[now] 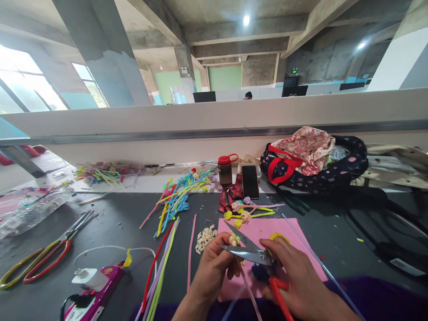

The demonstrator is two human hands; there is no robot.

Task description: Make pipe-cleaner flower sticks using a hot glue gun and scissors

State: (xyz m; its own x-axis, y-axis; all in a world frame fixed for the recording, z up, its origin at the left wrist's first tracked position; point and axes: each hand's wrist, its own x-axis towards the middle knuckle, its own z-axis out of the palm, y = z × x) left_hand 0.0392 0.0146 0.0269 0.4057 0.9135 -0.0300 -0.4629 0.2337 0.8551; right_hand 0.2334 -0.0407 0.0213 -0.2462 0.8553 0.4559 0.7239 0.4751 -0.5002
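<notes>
My left hand [210, 264] pinches a small pipe-cleaner flower [235, 240] with a yellowish head and a pink stem [248, 290] hanging down. My right hand [296, 269] is wrapped round red-handled scissors [257, 256]. Their blades are apart and point left, with the flower head between or just beside them; I cannot tell whether they touch it. Beneath both hands lies a pink sheet [284, 227]. Just left of the sheet is a heap of short cream-coloured pieces [205, 237]. A dark blue lump [260, 272] shows partly behind the scissors.
Loose pipe cleaners [160, 272] and larger scissors [63, 245] lie left, near a purple power strip [107, 290]. Finished-looking pipe-cleaner stems [182, 189], a red-lidded bottle [225, 171], a phone [250, 181] and a patterned bag [314, 165] are farther back. A thin rod [314, 254] crosses the sheet's right edge.
</notes>
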